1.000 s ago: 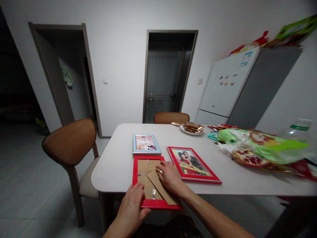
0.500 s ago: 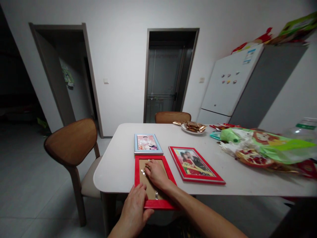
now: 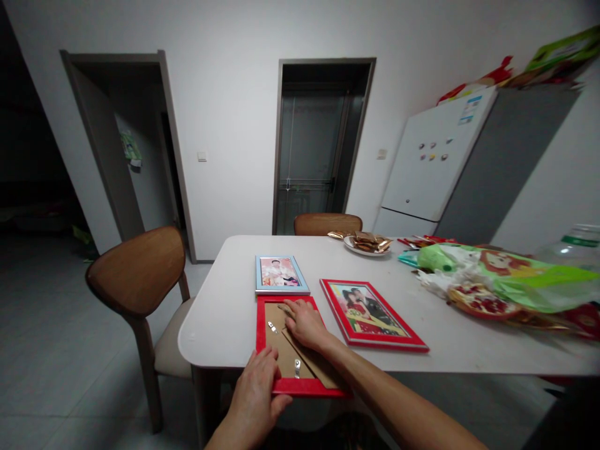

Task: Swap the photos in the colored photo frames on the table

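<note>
A red frame (image 3: 260,319) lies face down at the table's front edge, its brown backing board (image 3: 276,344) showing with small metal hangers. My left hand (image 3: 257,384) grips the frame's lower left corner, thumb at the near edge and fingers on the left side. Over the upper right of the backing is my right hand (image 3: 302,322), its fingers closed round something too small to make out. A brown flap (image 3: 319,365) stands slightly raised under my right wrist. Touching the far side is a light blue frame (image 3: 279,273) with a photo; another red frame (image 3: 375,315) lies face up to the right.
A plate (image 3: 366,252) of wrapped snacks sits at the far edge. On the right are an opened pomegranate (image 3: 485,300), a green plastic bag (image 3: 529,281) and a clear bottle (image 3: 576,247). Wooden chairs stand at the left (image 3: 138,269) and behind the table (image 3: 328,223).
The brown flap on the backing has lifted on its right side. My right hand has shifted slightly to the right, while my left hand keeps its hold.
</note>
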Demonstrator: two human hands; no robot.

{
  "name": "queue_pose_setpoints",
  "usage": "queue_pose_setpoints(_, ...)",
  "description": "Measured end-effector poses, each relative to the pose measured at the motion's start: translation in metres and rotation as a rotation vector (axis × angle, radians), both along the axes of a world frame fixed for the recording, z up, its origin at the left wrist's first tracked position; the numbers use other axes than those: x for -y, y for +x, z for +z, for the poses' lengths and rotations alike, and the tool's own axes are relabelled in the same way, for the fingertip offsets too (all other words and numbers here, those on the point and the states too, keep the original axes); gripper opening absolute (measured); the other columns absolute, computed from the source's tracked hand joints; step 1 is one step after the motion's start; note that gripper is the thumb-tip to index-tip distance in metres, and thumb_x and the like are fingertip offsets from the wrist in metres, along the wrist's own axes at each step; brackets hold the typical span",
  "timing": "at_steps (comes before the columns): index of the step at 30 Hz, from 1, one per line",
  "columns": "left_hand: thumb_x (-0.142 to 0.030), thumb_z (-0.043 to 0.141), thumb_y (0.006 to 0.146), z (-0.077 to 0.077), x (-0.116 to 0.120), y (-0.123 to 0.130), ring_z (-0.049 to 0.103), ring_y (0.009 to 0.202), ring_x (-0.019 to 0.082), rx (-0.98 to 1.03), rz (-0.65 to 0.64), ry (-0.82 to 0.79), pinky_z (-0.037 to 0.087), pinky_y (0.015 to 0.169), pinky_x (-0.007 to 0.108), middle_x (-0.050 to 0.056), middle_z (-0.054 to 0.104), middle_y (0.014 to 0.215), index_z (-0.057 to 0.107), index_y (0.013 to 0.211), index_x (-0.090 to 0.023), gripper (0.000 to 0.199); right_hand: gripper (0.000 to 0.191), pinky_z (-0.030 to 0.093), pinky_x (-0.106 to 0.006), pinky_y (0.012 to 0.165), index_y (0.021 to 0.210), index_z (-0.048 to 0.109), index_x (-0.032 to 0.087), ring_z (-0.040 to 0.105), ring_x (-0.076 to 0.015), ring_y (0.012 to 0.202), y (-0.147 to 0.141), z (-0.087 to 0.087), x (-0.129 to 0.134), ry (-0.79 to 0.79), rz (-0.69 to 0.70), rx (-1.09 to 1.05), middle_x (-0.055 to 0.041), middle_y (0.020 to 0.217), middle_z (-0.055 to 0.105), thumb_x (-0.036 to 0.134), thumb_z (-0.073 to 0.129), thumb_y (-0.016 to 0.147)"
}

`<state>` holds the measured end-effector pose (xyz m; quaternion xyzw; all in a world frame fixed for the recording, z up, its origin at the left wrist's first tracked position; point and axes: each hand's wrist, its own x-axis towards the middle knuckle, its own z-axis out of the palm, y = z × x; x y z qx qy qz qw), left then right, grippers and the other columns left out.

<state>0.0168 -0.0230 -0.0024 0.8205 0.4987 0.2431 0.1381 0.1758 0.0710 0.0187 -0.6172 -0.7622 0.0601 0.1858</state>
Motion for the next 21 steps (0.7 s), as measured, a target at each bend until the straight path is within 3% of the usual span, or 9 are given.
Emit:
queue_pose_setpoints(4, -0.016, 0.066, 0.059, -0.002, 0.0, 0.0, 0.043, 0.114, 0.028, 0.043, -0.005, 0.01, 0.033, 0.096, 0.048, 0.015, 0.051, 0.119, 0.055, 0.102, -0.014, 0.044, 0.042, 0.029, -0.031, 0.091, 0.107, 0.057, 0.024, 0.041, -0.0193, 0.108, 0.024, 0.01, 0.032, -0.105, 0.365, -0.105, -0.0062, 0.118, 0.045, 0.019, 0.053, 0.066)
queue_pose_setpoints(7, -0.015, 0.066, 0.059, -0.002, 0.0, 0.001, 0.043, 0.114, 0.028, 0.054, 0.001, 0.002, 0.033, 0.096, 0.047, 0.014, 0.052, 0.118, 0.056, 0.099, -0.015, 0.042, 0.033, 0.027, -0.032, 0.094, 0.094, 0.064, 0.027, 0.037, -0.0207, 0.113, 0.033, 0.013, 0.052, -0.234, 0.485, -0.104, -0.0035, 0.122, 0.043, 0.019, 0.057, 0.063)
queue_pose_setpoints(13, -0.014, 0.066, 0.058, -0.006, -0.002, 0.002, 0.042, 0.114, 0.027, 0.014, 0.038, -0.015, 0.033, 0.097, 0.044, 0.018, 0.049, 0.121, 0.05, 0.11, -0.01, 0.055, 0.014, 0.031, -0.034, 0.091, 0.077, 0.067, 0.025, 0.042, -0.02, 0.107, 0.021, 0.007, 0.058, -0.136, 0.428, -0.147, -0.0043, 0.112, 0.05, 0.026, 0.056, 0.069)
queue_pose_setpoints(17, -0.014, 0.065, 0.057, -0.01, -0.003, 0.001, 0.042, 0.114, 0.028, 0.032, 0.033, 0.001, 0.034, 0.096, 0.046, 0.017, 0.049, 0.121, 0.048, 0.112, -0.011, 0.058, 0.032, 0.033, -0.031, 0.089, 0.098, 0.061, 0.021, 0.042, -0.0206, 0.107, 0.019, 0.0, 0.054, -0.055, 0.308, -0.186, -0.0087, 0.117, 0.046, 0.025, 0.058, 0.067)
queue_pose_setpoints(21, -0.012, 0.065, 0.057, -0.012, -0.003, 0.001, 0.041, 0.115, 0.028, 0.053, 0.024, -0.003, 0.033, 0.097, 0.047, 0.016, 0.048, 0.122, 0.052, 0.107, -0.014, 0.052, 0.038, 0.035, -0.03, 0.084, 0.105, 0.056, 0.018, 0.048, -0.0203, 0.096, 0.018, -0.006, 0.048, -0.009, 0.185, -0.134, -0.0097, 0.102, 0.055, 0.023, 0.054, 0.068)
